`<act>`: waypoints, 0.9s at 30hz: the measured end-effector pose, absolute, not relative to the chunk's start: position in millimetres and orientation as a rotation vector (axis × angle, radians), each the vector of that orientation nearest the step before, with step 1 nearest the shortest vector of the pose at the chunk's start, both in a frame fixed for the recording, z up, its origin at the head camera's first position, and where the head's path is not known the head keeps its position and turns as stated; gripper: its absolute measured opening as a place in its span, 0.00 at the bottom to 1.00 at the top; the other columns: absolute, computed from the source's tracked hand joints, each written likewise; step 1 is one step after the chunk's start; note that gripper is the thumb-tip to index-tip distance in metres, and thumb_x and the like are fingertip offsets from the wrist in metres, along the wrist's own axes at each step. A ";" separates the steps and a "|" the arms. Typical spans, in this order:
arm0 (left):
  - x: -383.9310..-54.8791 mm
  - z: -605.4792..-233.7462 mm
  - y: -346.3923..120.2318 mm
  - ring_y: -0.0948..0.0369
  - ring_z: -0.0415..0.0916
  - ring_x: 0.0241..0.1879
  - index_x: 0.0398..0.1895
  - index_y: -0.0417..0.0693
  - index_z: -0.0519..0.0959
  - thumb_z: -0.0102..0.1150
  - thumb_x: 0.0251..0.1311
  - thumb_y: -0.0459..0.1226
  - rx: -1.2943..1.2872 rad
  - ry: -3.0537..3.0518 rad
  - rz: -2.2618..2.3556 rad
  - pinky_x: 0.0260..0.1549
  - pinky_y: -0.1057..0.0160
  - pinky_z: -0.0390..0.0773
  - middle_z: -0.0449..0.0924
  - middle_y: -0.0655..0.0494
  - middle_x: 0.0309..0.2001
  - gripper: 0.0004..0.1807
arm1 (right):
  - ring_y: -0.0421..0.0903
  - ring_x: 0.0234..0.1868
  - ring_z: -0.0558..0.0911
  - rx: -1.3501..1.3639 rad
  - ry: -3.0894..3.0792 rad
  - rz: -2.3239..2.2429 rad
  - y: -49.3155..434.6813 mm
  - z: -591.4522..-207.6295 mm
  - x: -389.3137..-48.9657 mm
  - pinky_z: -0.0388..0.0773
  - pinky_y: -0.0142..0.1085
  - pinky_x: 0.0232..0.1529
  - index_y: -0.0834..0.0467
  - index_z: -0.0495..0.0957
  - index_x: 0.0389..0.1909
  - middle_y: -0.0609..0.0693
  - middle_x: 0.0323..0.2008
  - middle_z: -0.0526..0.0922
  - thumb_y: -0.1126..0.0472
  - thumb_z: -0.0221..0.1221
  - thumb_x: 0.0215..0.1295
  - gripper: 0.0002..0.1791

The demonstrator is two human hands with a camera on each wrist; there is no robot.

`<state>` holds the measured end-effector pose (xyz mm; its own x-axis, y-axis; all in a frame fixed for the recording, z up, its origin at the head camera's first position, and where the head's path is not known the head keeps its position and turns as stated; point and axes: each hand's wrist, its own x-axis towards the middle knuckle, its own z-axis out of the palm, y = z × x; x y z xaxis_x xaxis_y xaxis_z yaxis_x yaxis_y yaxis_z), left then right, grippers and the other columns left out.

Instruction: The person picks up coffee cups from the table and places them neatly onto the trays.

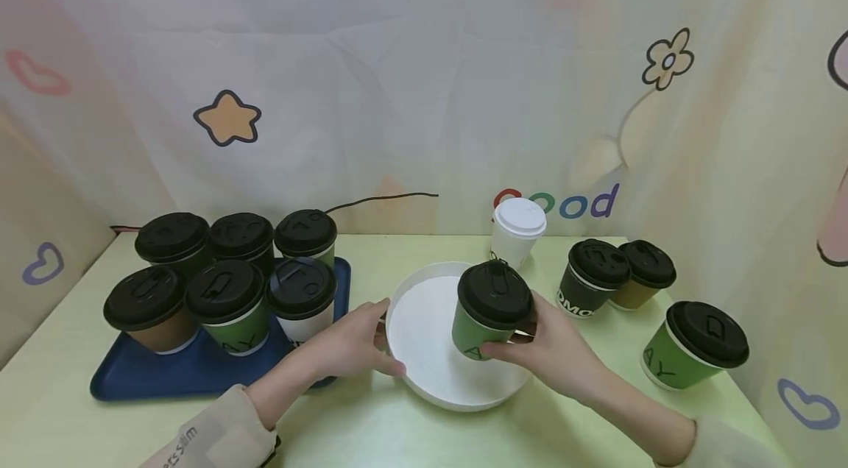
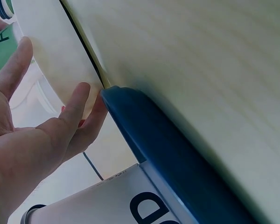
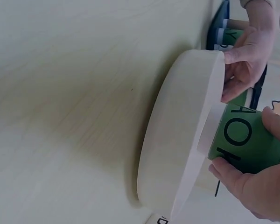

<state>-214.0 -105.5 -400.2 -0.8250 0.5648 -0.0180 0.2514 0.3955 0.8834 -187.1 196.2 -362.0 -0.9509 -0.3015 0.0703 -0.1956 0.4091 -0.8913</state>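
My right hand [image 1: 553, 346] grips a green paper cup [image 1: 469, 335] with a black lid [image 1: 495, 294], thumb on the near side and fingers round the far side. Upright, the cup overlaps the inside of a round white tray [image 1: 414, 328]; in the right wrist view the cup's white base [image 3: 213, 128] is right at the tray's rim. At the tray's left edge, my left hand [image 1: 354, 343] has its thumb and fingers spread along the wall, touching it. In the left wrist view its fingers [image 2: 79, 105] look nearly straight, close to a blue tray's edge [image 2: 154, 135].
On the left, the blue tray [image 1: 152, 380] bears several black-lidded cups in brown, green, white and dark colours. A white-lidded cup [image 1: 513, 236] stands behind the round tray. To the right are a dark cup [image 1: 583, 291], a brown cup [image 1: 632, 293] and another green cup [image 1: 672, 357].
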 end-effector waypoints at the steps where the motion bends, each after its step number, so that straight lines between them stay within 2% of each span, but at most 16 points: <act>1: -213.8 -400.1 -105.3 0.51 0.78 0.52 0.70 0.35 0.67 0.81 0.49 0.30 0.712 2.346 1.398 0.55 0.47 0.77 0.80 0.46 0.54 0.45 | 0.53 0.57 0.83 -0.442 2.552 -1.573 193.5 -363.1 -189.6 0.80 0.41 0.56 0.62 0.71 0.66 0.56 0.58 0.82 0.61 0.80 0.52 0.41; 7: -213.6 -400.0 -104.1 0.49 0.78 0.57 0.68 0.36 0.68 0.80 0.50 0.29 0.719 2.322 1.419 0.59 0.46 0.75 0.80 0.46 0.55 0.42 | 0.54 0.59 0.81 -0.520 2.552 -1.477 177.8 -368.3 -199.6 0.77 0.49 0.61 0.62 0.70 0.67 0.54 0.58 0.81 0.62 0.81 0.49 0.44; 12: -214.2 -400.5 -104.4 0.50 0.78 0.56 0.66 0.37 0.71 0.80 0.50 0.29 0.739 2.322 1.428 0.59 0.46 0.75 0.80 0.47 0.54 0.39 | 0.52 0.56 0.81 -0.592 2.597 -1.379 163.6 -372.2 -208.5 0.77 0.49 0.58 0.61 0.73 0.60 0.50 0.53 0.83 0.60 0.82 0.47 0.40; 15: -214.9 -400.6 -105.1 0.51 0.78 0.51 0.63 0.39 0.72 0.81 0.49 0.29 0.754 2.339 1.415 0.55 0.49 0.76 0.80 0.46 0.52 0.38 | 0.50 0.56 0.81 -0.564 2.668 -1.294 154.9 -374.5 -214.6 0.76 0.50 0.58 0.59 0.74 0.57 0.47 0.51 0.84 0.57 0.84 0.43 0.40; 19: -215.8 -401.5 -105.3 0.53 0.75 0.41 0.61 0.40 0.73 0.81 0.49 0.30 0.760 2.354 1.386 0.43 0.54 0.75 0.78 0.46 0.44 0.35 | 0.50 0.55 0.80 -0.574 2.681 -1.266 146.7 -378.3 -222.7 0.76 0.49 0.56 0.57 0.73 0.55 0.46 0.51 0.84 0.57 0.84 0.43 0.39; 22: -216.2 -402.0 -105.3 0.54 0.76 0.42 0.62 0.39 0.72 0.81 0.49 0.30 0.756 2.353 1.381 0.44 0.54 0.76 0.78 0.47 0.45 0.37 | 0.50 0.56 0.80 -0.611 2.668 -1.278 142.0 -381.3 -228.3 0.77 0.48 0.55 0.56 0.73 0.57 0.47 0.53 0.83 0.57 0.84 0.44 0.40; 27: -215.6 -401.7 -103.8 0.51 0.79 0.52 0.67 0.37 0.69 0.82 0.48 0.31 0.680 2.382 1.363 0.53 0.49 0.79 0.78 0.47 0.55 0.42 | 0.50 0.59 0.80 -0.630 2.663 -1.285 133.6 -383.8 -236.2 0.78 0.47 0.56 0.55 0.72 0.60 0.47 0.55 0.82 0.57 0.84 0.43 0.43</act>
